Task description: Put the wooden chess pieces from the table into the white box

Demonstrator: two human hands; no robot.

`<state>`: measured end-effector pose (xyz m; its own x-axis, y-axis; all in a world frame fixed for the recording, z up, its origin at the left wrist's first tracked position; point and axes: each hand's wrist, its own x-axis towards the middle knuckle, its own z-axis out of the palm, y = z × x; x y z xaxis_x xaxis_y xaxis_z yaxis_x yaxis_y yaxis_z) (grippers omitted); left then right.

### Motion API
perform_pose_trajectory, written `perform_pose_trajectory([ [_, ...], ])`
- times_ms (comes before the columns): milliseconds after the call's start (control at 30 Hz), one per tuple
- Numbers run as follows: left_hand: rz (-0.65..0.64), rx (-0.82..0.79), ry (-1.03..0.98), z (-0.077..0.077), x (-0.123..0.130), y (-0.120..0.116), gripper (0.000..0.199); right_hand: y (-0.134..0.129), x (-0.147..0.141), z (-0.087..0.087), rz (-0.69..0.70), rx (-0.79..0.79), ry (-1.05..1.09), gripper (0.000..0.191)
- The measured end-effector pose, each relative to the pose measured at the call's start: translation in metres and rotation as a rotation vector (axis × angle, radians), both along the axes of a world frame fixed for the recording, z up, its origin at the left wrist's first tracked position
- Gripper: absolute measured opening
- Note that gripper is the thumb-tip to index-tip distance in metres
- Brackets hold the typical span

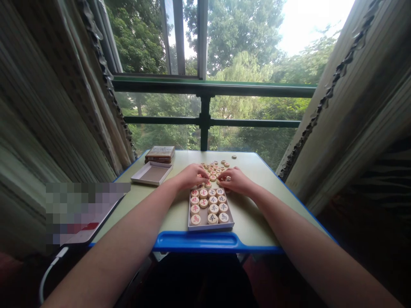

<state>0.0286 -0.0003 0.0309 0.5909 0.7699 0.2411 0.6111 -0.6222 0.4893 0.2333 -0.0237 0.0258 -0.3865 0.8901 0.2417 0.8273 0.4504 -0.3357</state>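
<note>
In the head view, the loose wooden xiangqi pieces are heaped at the centre of the pale table, just above the white tray of ordered pieces, with the cluster extending away from the wrists. The left hand and right hand are held palm-down and curled at the heap's lower edge, neither being clearly nearer; whether any piece is pinched cannot be told, since the fingertips are hidden.
</note>
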Motion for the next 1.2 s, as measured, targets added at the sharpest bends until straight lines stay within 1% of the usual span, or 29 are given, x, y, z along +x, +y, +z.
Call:
perform_pose_trajectory([
  [133,0.028,0.022,-0.003,0.000,-0.001,0.000,0.020,-0.003,-0.001,0.003,-0.074,0.020,0.053,0.016],
  [300,0.196,0.114,-0.026,-0.005,-0.002,0.007,0.023,-0.006,0.001,0.006,-0.102,-0.011,0.073,0.017],
  [400,0.227,0.096,-0.052,-0.008,-0.004,0.009,0.024,-0.007,0.003,0.009,-0.114,-0.017,0.015,0.019],
  [533,0.233,0.088,-0.077,-0.009,-0.006,0.010,0.023,-0.006,0.003,0.010,-0.072,0.000,-0.053,0.023],
  [600,0.228,0.082,-0.056,-0.011,-0.006,0.012,0.028,-0.006,0.002,0.008,-0.078,0.018,-0.055,0.025],
  [733,0.119,0.104,-0.010,-0.015,-0.004,0.016,0.039,-0.004,0.001,0.004,-0.070,0.045,-0.049,0.029],
  [800,0.064,0.103,0.020,-0.018,-0.002,0.018,0.040,-0.002,0.001,0.002,-0.031,0.037,-0.046,0.029],
  [867,0.041,0.096,0.061,-0.020,-0.002,0.019,0.040,-0.001,0.002,0.001,-0.015,0.026,-0.043,0.029],
  [900,0.035,0.098,0.076,-0.021,-0.002,0.019,0.039,0.000,0.003,0.001,-0.028,0.024,-0.041,0.029],
  [967,0.037,0.111,0.084,-0.021,-0.002,0.019,0.038,0.003,0.006,0.001,-0.100,0.037,-0.035,0.028],
  [1100,0.060,0.132,0.072,-0.020,-0.002,0.017,0.036,0.005,0.016,0.005,-0.325,0.080,-0.087,0.030],
  [1200,0.102,0.125,0.086,-0.019,-0.002,0.015,0.036,0.003,0.023,0.011,-0.436,0.018,-0.113,0.028],
])
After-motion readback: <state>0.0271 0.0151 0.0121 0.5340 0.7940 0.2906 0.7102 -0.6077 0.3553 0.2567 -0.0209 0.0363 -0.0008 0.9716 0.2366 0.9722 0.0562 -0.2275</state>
